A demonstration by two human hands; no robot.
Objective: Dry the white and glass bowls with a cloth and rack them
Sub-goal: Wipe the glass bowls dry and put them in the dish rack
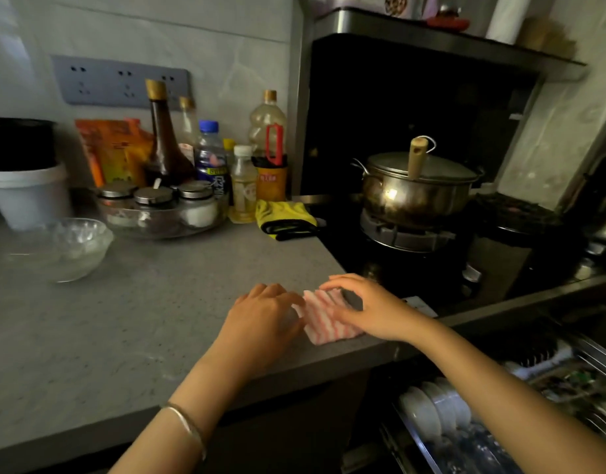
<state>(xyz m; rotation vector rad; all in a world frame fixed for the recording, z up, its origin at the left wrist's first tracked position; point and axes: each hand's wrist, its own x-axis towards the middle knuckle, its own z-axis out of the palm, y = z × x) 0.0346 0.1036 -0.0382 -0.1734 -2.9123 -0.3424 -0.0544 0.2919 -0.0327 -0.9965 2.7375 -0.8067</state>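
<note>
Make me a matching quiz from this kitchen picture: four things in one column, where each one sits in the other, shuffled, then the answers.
1 glass bowl
2 pink striped cloth
3 white bowls
4 lidded pot

A on the stove burner
B in the pulled-out rack
C on the counter, far left
D at the counter edge, held by left hand and right hand

Pairs: 1-C, 2-D, 3-B, 4-A

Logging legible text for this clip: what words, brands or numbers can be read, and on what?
Nothing reads clearly.
Blue-capped bottle: large white label characters, too blurred to read.
Oil bottle: orange label, print blurred.
Orange packets: print too small.
Small yellow bottle: faint marks, unreadable.
Striped cloth: no text.
</note>
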